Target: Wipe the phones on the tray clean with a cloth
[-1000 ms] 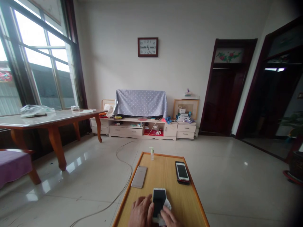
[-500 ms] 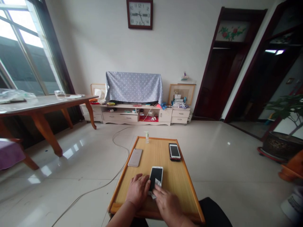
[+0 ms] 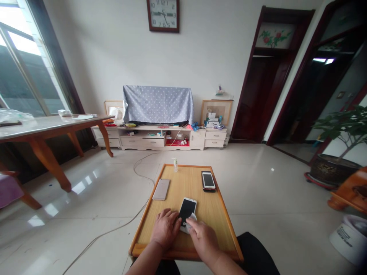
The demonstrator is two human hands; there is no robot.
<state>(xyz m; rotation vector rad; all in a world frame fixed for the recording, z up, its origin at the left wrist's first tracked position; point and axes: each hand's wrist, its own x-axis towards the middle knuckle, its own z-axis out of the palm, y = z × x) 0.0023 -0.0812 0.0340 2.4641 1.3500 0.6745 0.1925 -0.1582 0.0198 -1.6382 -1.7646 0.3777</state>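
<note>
A white smartphone (image 3: 187, 208) with a dark screen lies face up on the small wooden table (image 3: 186, 183), its top tilted to the right. My left hand (image 3: 165, 228) rests at its left side, thumb and fingertips holding the lower left edge. Over the lower right of the screen, my right hand (image 3: 203, 236) is closed on a crumpled white wipe (image 3: 192, 217), pressing it against the glass. Part of the wipe and the phone's bottom end are covered by my fingers.
A pinkish smartphone (image 3: 161, 189) lies face down at the table's left. To the right, a white phone (image 3: 208, 179) lies on a dark one. A small clear pump bottle (image 3: 175, 165) stands at the far edge. A cable (image 3: 114, 227) runs along the floor.
The phone has turned slightly clockwise. My right hand's fingers and the wipe have shifted over the lower screen. The whole view has swung a little to the right.
</note>
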